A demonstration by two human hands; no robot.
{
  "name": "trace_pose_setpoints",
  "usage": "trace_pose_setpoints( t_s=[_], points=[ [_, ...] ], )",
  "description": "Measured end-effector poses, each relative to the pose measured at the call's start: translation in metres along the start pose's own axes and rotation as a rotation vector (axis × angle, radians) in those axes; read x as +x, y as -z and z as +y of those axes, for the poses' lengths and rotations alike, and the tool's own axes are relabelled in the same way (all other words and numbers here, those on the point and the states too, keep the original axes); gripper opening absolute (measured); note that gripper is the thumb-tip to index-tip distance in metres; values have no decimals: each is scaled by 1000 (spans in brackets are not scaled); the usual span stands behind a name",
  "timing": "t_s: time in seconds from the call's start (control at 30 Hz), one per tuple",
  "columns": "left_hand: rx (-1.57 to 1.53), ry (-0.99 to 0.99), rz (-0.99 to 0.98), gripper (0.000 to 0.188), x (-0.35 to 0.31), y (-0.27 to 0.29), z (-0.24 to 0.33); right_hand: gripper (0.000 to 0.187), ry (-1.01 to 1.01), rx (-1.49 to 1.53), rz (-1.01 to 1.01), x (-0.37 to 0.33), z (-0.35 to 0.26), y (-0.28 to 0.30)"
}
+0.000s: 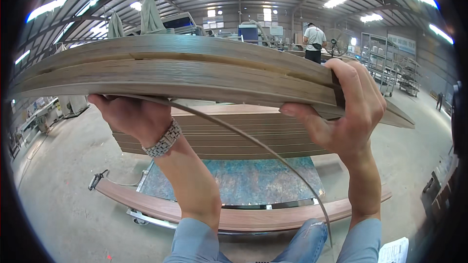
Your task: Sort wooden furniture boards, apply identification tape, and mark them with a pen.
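A long brown wood-grain board (204, 74), with a groove along its edge, is held up across the view. My right hand (355, 109) clasps its right end, fingers over the top and thumb underneath. Under the board's left part, my left hand (134, 117) grips it from below; most of its fingers are hidden behind the board. A thin brown strip (265, 151) runs from the board's underside near my left hand and curves down to the lower right, its lower end hanging by my knee. A metal-band watch (165, 141) is on my left wrist.
Ahead stands a stack of brown boards (234, 134) above a worn blue tabletop (234, 180). A long reddish-brown board (253, 218) lies across the cart's near side. A person (314, 41), a large fan (337, 43) and metal shelving (379, 53) are farther off at right.
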State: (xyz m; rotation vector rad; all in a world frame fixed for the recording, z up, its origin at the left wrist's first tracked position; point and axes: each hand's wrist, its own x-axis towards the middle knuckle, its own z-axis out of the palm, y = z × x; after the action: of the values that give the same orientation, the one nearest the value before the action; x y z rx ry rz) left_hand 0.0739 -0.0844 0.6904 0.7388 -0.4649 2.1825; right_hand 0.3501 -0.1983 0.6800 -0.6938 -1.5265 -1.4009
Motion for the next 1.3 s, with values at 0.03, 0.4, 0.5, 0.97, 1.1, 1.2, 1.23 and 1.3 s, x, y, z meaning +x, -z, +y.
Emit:
trace_pose_setpoints(
  t_s=[0.03, 0.4, 0.5, 0.97, 1.1, 1.2, 1.23, 1.3],
  points=[
    [-18, -5, 21, 76, 0, 0, 0, 65, 25, 3, 13, 2, 2, 0],
    [202, -285, -116, 72, 40, -23, 8, 65, 35, 88, 35, 28, 33, -9],
    [347, -509, -115, 61, 65, -41, 3, 65, -66, 180, 10, 67, 44, -20],
    [353, -184, -168, 56, 327, -396, -37, 59, -641, 445, -120, 371, 172, -46],
    [565, -185, -286, 56, 379, -486, -36, 53, -774, 532, -119, 427, 191, -44],
    [664, -245, -306, 60, 395, -544, -40, 47, -870, 653, -94, 450, 199, -43],
    [706, -236, -338, 60, 397, -559, -40, 45, -921, 728, -94, 453, 201, -43],
    [820, -301, -381, 58, 396, -583, -41, 41, -1008, 891, -97, 460, 199, -34]
  ],
)
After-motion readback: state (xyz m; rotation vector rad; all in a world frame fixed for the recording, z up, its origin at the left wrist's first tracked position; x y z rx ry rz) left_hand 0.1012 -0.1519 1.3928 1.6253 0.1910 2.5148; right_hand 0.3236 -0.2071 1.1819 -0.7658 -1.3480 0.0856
